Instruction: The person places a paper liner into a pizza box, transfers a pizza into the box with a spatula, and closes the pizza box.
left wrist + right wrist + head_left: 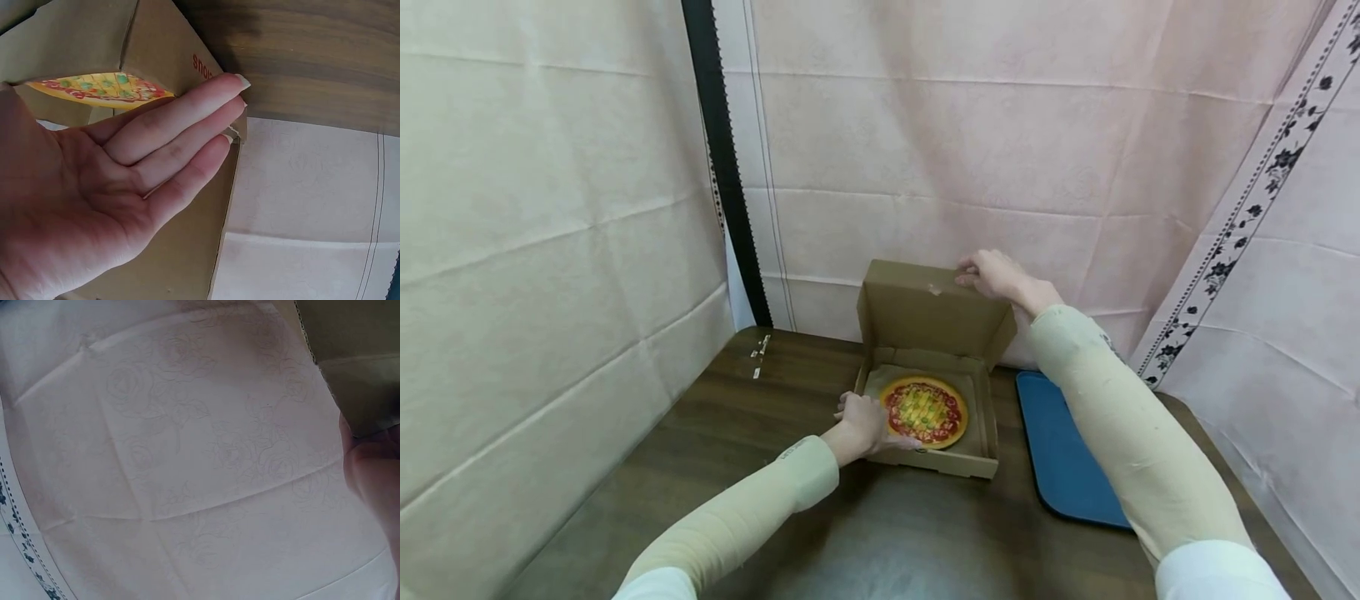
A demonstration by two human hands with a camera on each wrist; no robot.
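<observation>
A cardboard pizza box [925,463] stands on the table with its lid [936,312] raised at the back. Inside lies a round pizza [925,412] with red and yellow topping, partly visible past the box wall in the left wrist view. My left hand [865,425] rests at the box's front left corner, its thumb reaching along the front edge. In the left wrist view its fingers [181,134] stretch out nearly straight against the cardboard. My right hand [996,275] pinches the lid's upper right edge; in the right wrist view the lid hides part of its fingers.
A blue tray [1063,454] lies on the dark wooden table [760,475] right of the box, partly behind my right forearm. Pale cloth curtains [1000,142] hang close behind and on both sides. Small white scraps [760,354] lie at the table's back left.
</observation>
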